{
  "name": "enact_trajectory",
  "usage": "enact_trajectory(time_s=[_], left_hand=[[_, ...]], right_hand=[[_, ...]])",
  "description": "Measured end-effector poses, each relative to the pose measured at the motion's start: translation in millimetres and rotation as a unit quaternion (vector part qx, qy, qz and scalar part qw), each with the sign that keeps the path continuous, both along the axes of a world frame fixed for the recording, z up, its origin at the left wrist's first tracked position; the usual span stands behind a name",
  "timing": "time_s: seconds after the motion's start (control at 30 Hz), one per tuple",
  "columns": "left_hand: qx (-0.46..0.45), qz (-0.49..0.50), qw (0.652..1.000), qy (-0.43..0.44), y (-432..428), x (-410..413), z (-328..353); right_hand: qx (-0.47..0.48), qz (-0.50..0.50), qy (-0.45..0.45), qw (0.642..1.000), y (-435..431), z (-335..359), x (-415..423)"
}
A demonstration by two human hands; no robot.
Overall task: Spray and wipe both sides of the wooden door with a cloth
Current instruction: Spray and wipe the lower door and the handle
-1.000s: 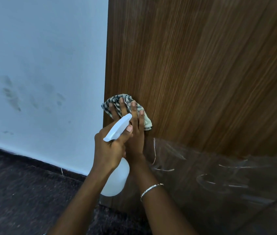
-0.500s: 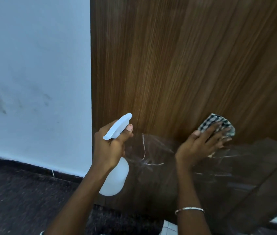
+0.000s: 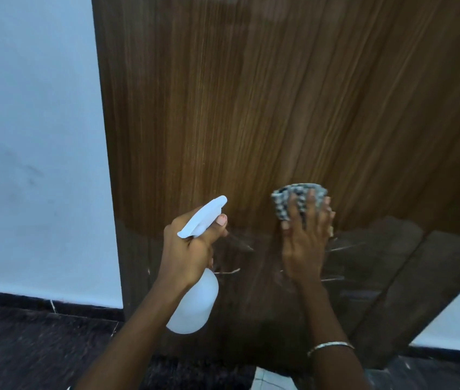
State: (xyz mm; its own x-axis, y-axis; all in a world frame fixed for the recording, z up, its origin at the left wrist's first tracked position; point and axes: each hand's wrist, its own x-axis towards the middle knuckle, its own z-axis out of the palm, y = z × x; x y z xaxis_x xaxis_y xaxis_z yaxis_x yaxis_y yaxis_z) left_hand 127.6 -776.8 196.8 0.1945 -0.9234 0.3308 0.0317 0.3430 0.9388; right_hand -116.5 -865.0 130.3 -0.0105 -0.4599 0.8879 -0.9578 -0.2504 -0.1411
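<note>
My right hand (image 3: 304, 249) presses the soft checked cloth (image 3: 296, 198) flat, fingers straight, low on the wooden door (image 3: 251, 108) (limp, best palmed). Left hand (image 3: 186, 249) fingers clench the probably light spray bottle (image 3: 195, 299) at its neck.

Checked cloth (image 3: 299, 199), seemingly black-white; brown door (image 3: 251, 108)

Dark speckled floor (image 3: 26, 347) meets black skirting (image 3: 40, 298) below white wall (image 3: 26, 136).

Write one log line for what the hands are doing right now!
left hand: grips spray bottle | right hand: presses checked cloth flat on wooden door | stage: wiping
</note>
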Motion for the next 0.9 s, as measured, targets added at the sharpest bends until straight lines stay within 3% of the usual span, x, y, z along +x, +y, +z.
enact_trajectory(time_s=[0.13,0.27,0.47,0.57,0.7,0.8,0.9], left_hand=[[-0.009,-0.031,0.999,-0.018,-4,-8,-2],[0.007,-0.095,0.994,-0.048,-4,-19,-4],[0.011,-0.127,0.989,-0.076,-2,-34,-7],[0.004,-0.120,0.991,-0.059,-5,-34,-12],[-0.021,-0.090,0.994,-0.053,-11,-31,-11],[-0.016,-0.071,0.996,-0.051,-14,-30,-8],[-0.015,-0.074,0.996,-0.043,-18,-29,-7]], right_hand=[[-0.017,-0.059,-0.166,0.984,7,-8,-73],[-0.043,-0.097,-0.339,0.935,3,-5,-84],[-0.065,-0.068,-0.432,0.897,-1,14,-35],[-0.057,-0.056,-0.385,0.920,-5,20,14],[-0.014,-0.010,-0.156,0.988,-8,14,84],[0.019,0.025,-0.038,0.999,-2,8,68],[0.015,0.015,-0.029,0.999,3,11,10]])
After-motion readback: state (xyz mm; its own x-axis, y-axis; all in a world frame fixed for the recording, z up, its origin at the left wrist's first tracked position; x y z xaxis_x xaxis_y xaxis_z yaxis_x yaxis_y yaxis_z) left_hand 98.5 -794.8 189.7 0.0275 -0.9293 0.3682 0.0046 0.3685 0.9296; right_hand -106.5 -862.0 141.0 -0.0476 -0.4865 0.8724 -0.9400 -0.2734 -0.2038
